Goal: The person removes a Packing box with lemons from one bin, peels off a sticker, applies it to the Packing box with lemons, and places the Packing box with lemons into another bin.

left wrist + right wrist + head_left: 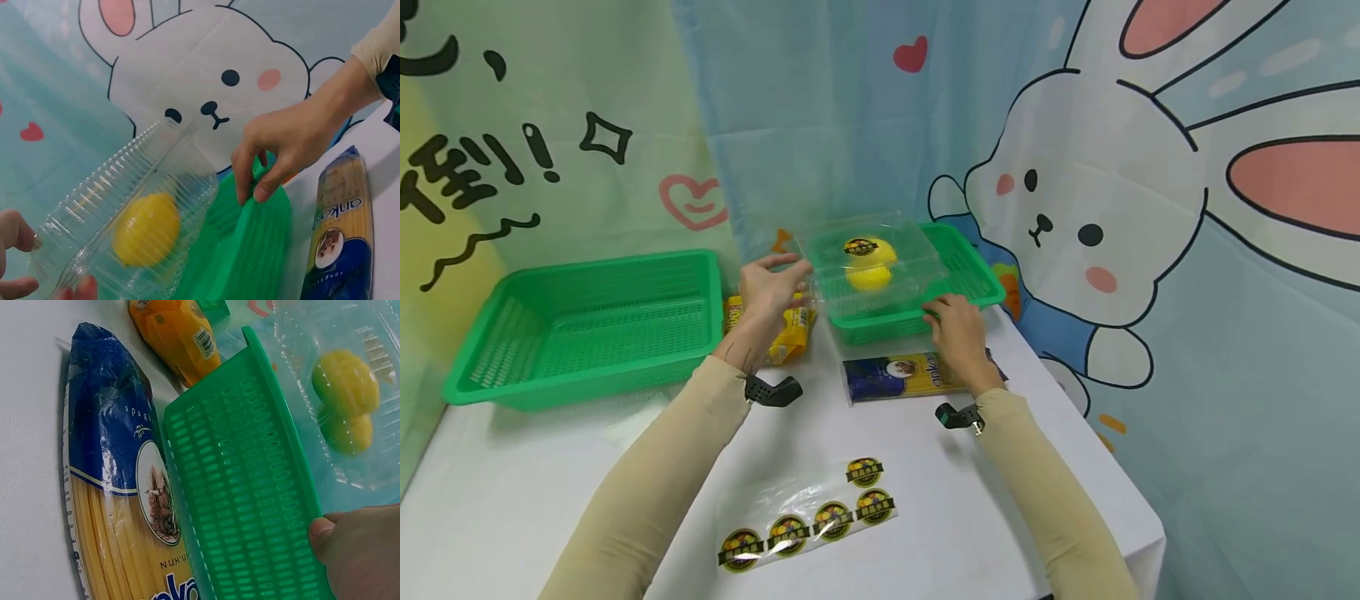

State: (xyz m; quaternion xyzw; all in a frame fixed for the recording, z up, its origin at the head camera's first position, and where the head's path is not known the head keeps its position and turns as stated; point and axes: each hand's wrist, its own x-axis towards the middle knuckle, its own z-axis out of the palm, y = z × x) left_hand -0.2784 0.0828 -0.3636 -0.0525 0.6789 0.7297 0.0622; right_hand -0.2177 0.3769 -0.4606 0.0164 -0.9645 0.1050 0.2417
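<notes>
My left hand [769, 293] pinches the left edge of a clear plastic clamshell box [81, 212], which is tilted over the smaller green basket [962, 258]. Inside the box shows a yellow lemon [147, 230], and a round black-and-yellow sticker [861, 247] is on the lid. My right hand [958, 337] grips the near rim of that basket, thumb [322, 532] on the outside and fingers over the edge. Just in front of the basket lies a blue-and-yellow pack of spaghetti [887, 377], partly behind the right hand in the head view.
A larger green basket [587, 379] stands at the left. Between the two baskets lies a yellow snack bag [790, 337], partly hidden by the left hand. A clear sheet with several round stickers [832, 521] is at the front of the white table [940, 508]. A printed curtain hangs behind.
</notes>
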